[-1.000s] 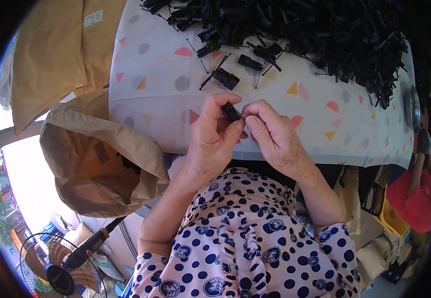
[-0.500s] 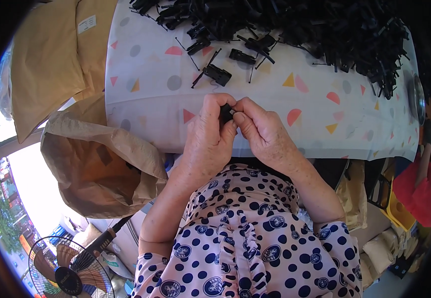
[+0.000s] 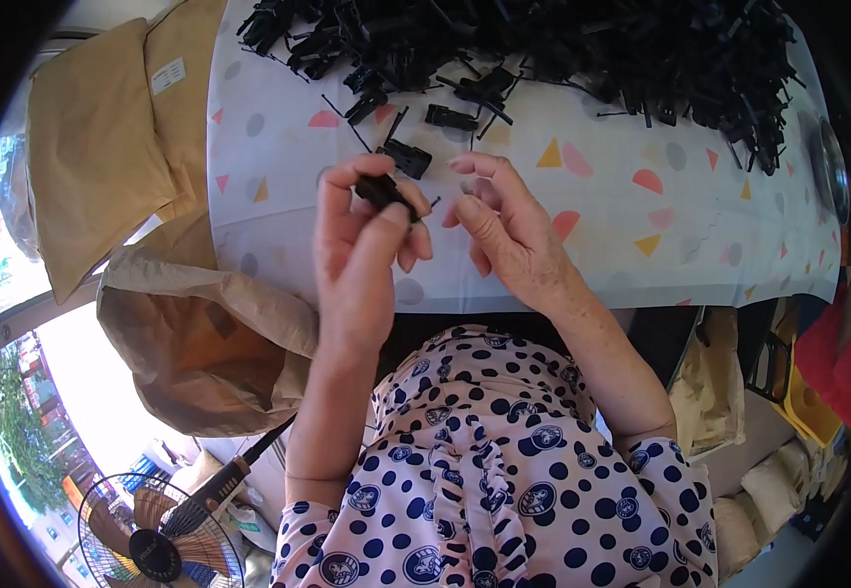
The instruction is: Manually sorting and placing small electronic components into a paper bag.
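Over the near part of the table, my left hand (image 3: 362, 245) is closed around a small black plastic part (image 3: 382, 192), pressed between thumb and fingers. A thin dark pin sticks out beside its fingertips. To the right, apart from it, my right hand (image 3: 516, 223) is curled with thumb and fingertips near each other. Something small and greyish shows at those tips, too small to name. Just beyond my left hand lies a black plastic part with a thin arm (image 3: 407, 157). Another black part (image 3: 451, 118) rests farther back.
A large heap of black plastic parts (image 3: 641, 59) covers the far side of the patterned tablecloth (image 3: 622, 269). At left, an open brown paper bag (image 3: 200, 279) stands against the table edge. A fan (image 3: 156, 554) is at lower left, a yellow crate (image 3: 810, 412) at right.
My hands were together on the black part; now they are apart. The left has moved left and up with the part, while the right has drawn slightly right.
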